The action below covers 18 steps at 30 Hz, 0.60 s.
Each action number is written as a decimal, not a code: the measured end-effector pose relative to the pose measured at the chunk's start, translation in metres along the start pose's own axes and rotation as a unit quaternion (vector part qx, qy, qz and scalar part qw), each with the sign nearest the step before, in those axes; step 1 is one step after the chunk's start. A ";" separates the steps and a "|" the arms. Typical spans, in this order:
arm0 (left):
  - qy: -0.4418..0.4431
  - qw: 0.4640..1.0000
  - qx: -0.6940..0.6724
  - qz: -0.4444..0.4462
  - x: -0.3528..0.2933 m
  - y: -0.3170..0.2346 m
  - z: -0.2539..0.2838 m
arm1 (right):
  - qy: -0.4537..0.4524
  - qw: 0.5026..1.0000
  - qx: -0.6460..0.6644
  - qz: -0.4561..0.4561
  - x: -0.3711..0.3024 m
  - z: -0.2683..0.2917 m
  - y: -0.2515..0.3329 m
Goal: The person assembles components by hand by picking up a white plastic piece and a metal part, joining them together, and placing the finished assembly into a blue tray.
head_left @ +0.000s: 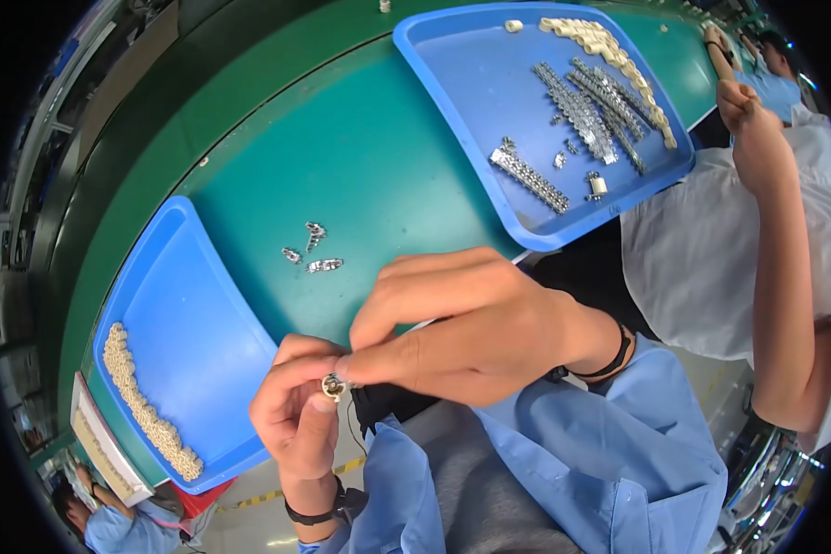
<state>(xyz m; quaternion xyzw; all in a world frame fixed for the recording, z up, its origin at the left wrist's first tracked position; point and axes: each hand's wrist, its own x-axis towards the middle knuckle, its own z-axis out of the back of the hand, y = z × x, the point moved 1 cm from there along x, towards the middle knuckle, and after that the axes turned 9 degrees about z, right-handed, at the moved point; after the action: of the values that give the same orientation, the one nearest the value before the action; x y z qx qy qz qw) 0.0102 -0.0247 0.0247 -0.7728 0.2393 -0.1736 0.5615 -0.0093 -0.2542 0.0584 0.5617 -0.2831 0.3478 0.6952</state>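
My left hand (295, 406) pinches a small round cream-coloured part (333, 386) between thumb and fingers, its open end showing metal inside. The thumb and forefinger of my right hand (471, 328) are pressed together at the part's upper edge; whatever lies between them is too small and covered to name. Beyond my hands, several loose silver metal clips (324, 265) lie on the green table (379, 175).
To the left, a blue tray (189, 323) bears a row of cream parts (138, 392); beside it stands a white box (102, 443). A second blue tray (471, 83) at far right has metal strips (577, 111) and cream cylinders (609, 51). A co-worker's arm (776, 249) is close at right.
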 end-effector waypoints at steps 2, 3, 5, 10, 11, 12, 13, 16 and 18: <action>0.001 1.000 0.007 0.000 -0.001 0.005 -0.001 | 0.004 1.000 -0.014 0.000 0.002 0.004 0.004; -0.003 1.000 0.015 -0.005 -0.002 0.006 -0.002 | 0.013 1.000 -0.023 0.003 0.003 0.005 0.006; -0.008 1.000 0.022 -0.014 -0.001 0.009 -0.006 | 0.025 0.999 -0.034 0.009 0.003 0.006 0.006; -0.033 0.996 -0.081 0.028 -0.002 0.006 -0.020 | 0.026 0.997 -0.069 0.001 -0.002 -0.002 0.000; -0.061 0.992 -0.097 0.048 -0.004 0.005 -0.021 | 0.038 0.995 -0.089 0.005 -0.002 -0.003 0.000; -0.090 0.987 -0.112 0.068 -0.005 0.004 -0.021 | 0.051 0.993 -0.109 0.010 -0.003 -0.004 -0.001; -0.092 0.987 -0.113 0.067 -0.005 0.004 -0.021 | 0.053 0.993 -0.108 0.010 -0.003 -0.004 -0.001; -0.115 0.982 -0.125 0.084 -0.001 0.004 -0.019 | 0.079 0.980 -0.175 0.046 -0.002 -0.005 -0.003; -0.117 0.978 -0.142 0.096 0.001 0.000 -0.021 | 0.076 0.981 -0.169 0.054 -0.001 -0.007 -0.003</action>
<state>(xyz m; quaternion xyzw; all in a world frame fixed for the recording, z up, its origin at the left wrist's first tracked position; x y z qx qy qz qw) -0.0001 -0.0420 0.0307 -0.8328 0.2674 0.0083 0.4845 -0.0071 -0.2482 0.0548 0.3925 -0.3142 0.3736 0.7795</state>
